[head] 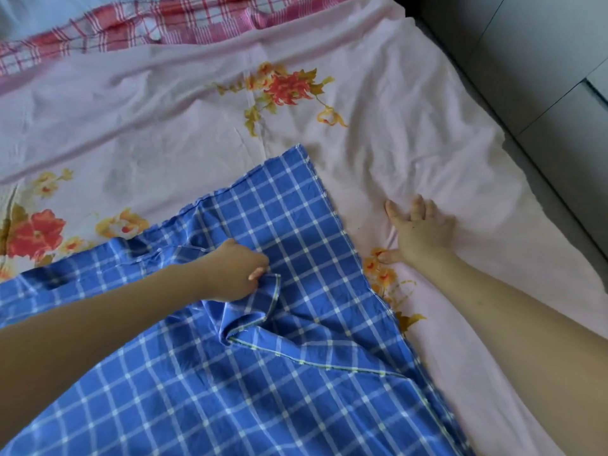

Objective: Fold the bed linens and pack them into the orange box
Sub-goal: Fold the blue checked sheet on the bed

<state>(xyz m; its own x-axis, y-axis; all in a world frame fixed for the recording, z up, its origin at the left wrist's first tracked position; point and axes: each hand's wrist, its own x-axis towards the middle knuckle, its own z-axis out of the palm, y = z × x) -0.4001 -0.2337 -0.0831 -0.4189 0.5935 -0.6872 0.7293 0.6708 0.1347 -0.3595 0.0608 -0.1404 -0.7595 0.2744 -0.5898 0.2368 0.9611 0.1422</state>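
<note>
A blue checked sheet lies spread over the lower left of the bed, with one corner pointing up toward the middle. My left hand grips a bunched fold of this blue sheet near its hemmed edge. My right hand rests flat, fingers spread, on the pink floral sheet just right of the blue sheet's edge. The orange box is out of view.
A pink and red checked cloth lies crumpled along the far top edge. The bed's right edge runs diagonally, and beyond it is grey floor.
</note>
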